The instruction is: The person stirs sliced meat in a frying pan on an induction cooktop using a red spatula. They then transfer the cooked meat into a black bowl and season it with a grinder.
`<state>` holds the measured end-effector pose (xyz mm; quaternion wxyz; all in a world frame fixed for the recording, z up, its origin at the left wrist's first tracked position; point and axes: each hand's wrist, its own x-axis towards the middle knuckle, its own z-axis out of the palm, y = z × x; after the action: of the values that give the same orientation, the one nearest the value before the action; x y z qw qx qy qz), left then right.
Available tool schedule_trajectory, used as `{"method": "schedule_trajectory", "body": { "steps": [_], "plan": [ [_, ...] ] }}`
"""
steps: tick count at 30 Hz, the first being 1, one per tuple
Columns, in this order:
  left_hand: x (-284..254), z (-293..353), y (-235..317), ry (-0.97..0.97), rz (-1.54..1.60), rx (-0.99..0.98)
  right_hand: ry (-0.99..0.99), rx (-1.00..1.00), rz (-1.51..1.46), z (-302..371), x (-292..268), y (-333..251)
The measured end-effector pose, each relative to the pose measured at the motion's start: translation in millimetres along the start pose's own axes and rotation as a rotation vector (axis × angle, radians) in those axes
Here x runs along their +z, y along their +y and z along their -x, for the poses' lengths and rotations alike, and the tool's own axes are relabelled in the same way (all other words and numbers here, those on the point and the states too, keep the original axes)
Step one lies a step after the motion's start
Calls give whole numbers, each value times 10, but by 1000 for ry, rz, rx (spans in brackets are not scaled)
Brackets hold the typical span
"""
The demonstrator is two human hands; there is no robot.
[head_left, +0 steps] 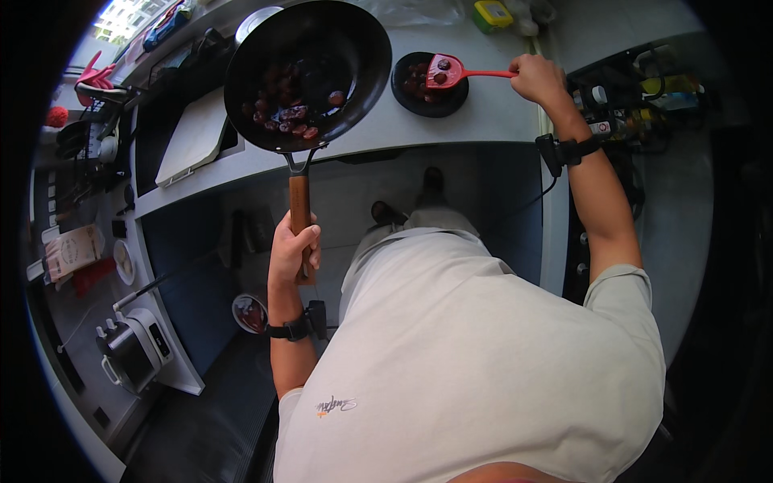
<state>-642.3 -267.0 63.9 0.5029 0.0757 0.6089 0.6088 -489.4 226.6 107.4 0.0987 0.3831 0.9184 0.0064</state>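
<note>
My left hand [291, 251] is wrapped round the wooden handle of a black frying pan [334, 32], raised at the counter's front edge. Several dark red, glossy sausage-like pieces [294, 117] lie in the pan, mostly in the half toward the handle. To the right stands a small black plate [431, 110] bearing more such pieces. My right hand [538, 79] grips the end of a red spatula [452, 71], its blade above the plate with a couple of pieces on it. Whether the blade touches the food beneath, I cannot tell.
A pale board [193, 138] lies left of the pan, partly over a dark recess. A yellow tub [492, 14] stands at the back of the counter [362, 133]. Bottles fill a dark rack [636, 88] on the right. A silver appliance [133, 350] sits at lower left.
</note>
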Motion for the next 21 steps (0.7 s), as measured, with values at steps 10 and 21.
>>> {"method": "schedule_trajectory", "body": {
  "steps": [10, 21],
  "plan": [
    [10, -62, 65, -25, -7, -28, 33, -39, 152, 65, -141, -147],
    [47, -98, 87, -27, -22, -29, 178, -84, 230, 80, -62, -61]
  ]
}}
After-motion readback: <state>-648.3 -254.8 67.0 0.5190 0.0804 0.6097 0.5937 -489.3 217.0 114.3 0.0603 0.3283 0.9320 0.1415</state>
